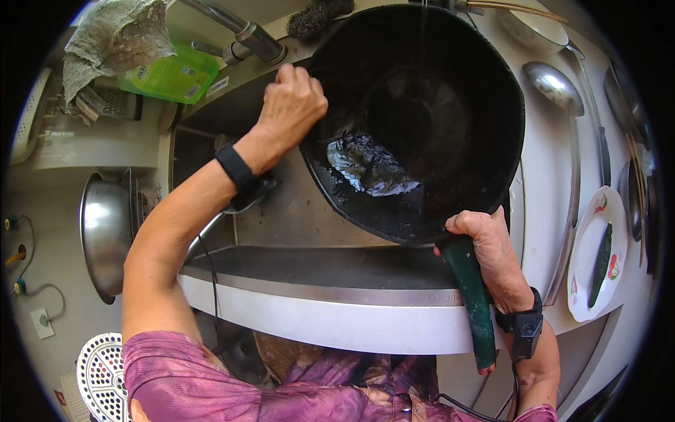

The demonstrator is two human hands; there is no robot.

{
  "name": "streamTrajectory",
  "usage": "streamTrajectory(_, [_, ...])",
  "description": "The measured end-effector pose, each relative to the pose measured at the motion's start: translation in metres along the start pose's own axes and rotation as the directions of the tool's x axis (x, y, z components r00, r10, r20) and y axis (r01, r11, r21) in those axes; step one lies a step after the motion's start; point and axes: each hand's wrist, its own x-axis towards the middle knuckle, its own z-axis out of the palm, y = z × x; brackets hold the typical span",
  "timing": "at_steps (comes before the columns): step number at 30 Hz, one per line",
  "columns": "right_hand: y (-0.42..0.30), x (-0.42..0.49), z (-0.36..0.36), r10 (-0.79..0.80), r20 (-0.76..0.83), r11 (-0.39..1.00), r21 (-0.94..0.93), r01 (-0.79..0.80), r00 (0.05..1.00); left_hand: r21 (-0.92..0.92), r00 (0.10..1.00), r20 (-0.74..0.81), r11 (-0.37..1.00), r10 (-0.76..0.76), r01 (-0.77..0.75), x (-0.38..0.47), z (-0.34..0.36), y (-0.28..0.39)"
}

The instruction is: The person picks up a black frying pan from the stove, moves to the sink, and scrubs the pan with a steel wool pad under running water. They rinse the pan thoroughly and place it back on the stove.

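Note:
A large black wok sits tilted over the stainless steel sink. My right hand grips it where the green handle joins the bowl, thumb by the rim. Curled into a fist, my left hand is at the wok's left rim; whether anything is inside its fingers is hidden. Light glints off a wet patch low in the bowl. From the top, a thin stream of water falls into the wok.
A metal faucet, a dark scouring pad, a green plastic container and a grey rag are behind the sink. Rightward lie a ladle and a plate with a green vegetable. A steel basin stands left.

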Motion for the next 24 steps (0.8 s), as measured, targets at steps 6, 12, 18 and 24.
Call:
streamTrajectory(6, [-0.001, 0.002, 0.000, 0.024, -0.015, 0.999, -0.024, -0.025, 1.000, -0.292, 0.922, 0.187, 0.915, 0.339, -0.277, -0.030, -0.026, 0.045])
streamTrajectory(12, [-0.002, 0.000, 0.002, 0.028, -0.024, 0.999, 0.037, -0.027, 0.999, 0.036, 1.000, -0.004, 0.999, 0.031, -0.031, 0.003, 0.002, 0.033])
streamTrajectory(18, [0.003, 0.005, -0.004, -0.050, 0.007, 0.998, -0.033, 0.051, 0.999, -0.527, 0.919, 0.234, 0.835, 0.318, -0.155, -0.019, -0.022, 0.074])
streamTrajectory(24, [0.009, 0.008, -0.007, -0.083, 0.065, 0.994, -0.071, 0.088, 0.994, -0.307, 0.983, 0.142, 0.949, 0.115, -0.067, 0.026, 0.006, 0.061])
